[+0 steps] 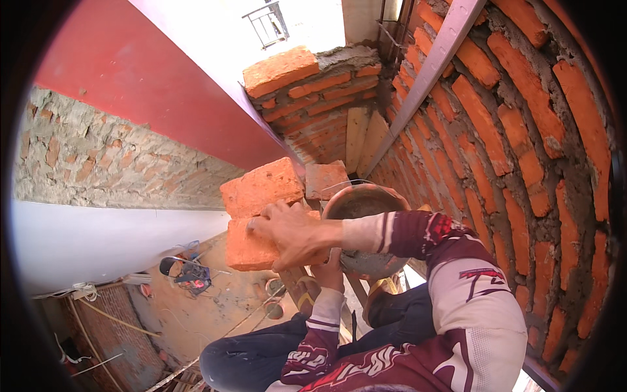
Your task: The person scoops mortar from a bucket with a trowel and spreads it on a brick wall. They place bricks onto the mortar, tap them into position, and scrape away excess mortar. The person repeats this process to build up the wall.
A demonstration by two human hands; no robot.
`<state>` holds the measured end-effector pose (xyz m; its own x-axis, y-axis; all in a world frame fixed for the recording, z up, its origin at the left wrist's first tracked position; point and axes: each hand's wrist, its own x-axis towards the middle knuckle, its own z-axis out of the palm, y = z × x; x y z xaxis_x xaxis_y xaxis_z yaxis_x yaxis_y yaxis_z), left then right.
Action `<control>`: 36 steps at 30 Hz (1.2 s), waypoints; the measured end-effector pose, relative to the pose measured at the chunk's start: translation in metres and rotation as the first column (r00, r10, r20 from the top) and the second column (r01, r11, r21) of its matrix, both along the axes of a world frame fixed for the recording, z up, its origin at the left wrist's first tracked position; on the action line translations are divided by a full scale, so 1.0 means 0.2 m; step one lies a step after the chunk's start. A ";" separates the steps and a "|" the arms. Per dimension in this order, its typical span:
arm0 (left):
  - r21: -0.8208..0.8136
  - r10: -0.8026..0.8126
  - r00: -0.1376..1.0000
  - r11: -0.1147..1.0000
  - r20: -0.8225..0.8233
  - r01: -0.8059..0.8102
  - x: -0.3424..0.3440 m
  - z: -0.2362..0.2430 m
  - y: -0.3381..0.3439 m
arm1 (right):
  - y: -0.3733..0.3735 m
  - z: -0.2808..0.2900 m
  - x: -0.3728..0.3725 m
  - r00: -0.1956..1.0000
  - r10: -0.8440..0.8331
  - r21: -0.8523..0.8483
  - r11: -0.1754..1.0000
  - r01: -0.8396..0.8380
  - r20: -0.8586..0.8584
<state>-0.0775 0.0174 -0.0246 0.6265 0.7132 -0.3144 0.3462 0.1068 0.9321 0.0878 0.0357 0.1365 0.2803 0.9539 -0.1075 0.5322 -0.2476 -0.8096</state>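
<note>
My right hand [290, 232] reaches across to the left, its fingers curled over the top and side of an orange brick [245, 247]. A second orange brick [261, 188] lies against that one on its far side. My left hand [330, 271] is below my right wrist, close to the near end of the held brick and the rim of a round bucket [392, 194]; its fingers are mostly hidden. Grey mortar [366, 261] shows in the bucket, partly covered by my right forearm. Just beyond the two bricks sits a smaller brick piece [325, 179].
A brick wall with rough mortar joints [522, 157] rises at the right, crossed by a metal bar [424, 85]. At the back, a loose brick [281, 70] tops a low brick wall. A red beam [144, 85] runs at the left. Far below is a floor [228, 294] with clutter.
</note>
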 end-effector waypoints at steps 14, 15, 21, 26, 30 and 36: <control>-0.211 0.087 0.995 0.973 -0.039 -0.093 0.04 0.08 -0.03 | -0.41 0.43 1.31 0.867 -0.349 0.073 0.935 0.347 0.355; -0.200 0.078 0.996 0.976 -0.037 -0.084 0.04 0.08 -0.03 | -0.39 0.45 1.39 0.796 -0.347 -0.001 0.916 0.400 0.496; -0.182 0.074 0.996 0.980 -0.050 -0.082 0.04 0.07 -0.03 | -0.31 0.50 1.63 0.661 -0.110 -0.345 0.783 0.517 0.743; -0.191 0.089 0.995 0.977 -0.050 -0.097 0.05 0.05 -0.04 | -0.30 0.44 1.77 0.699 -0.010 -0.415 0.799 0.436 0.715; -0.090 0.047 0.986 0.994 -0.160 -0.062 0.06 0.09 -0.03 | -0.34 0.36 1.84 0.734 -0.023 -0.427 0.802 0.419 0.678; -0.074 0.012 0.988 0.997 -0.157 -0.024 0.07 0.15 -0.02 | -0.35 0.27 1.94 0.752 -0.038 -0.417 0.814 0.405 0.658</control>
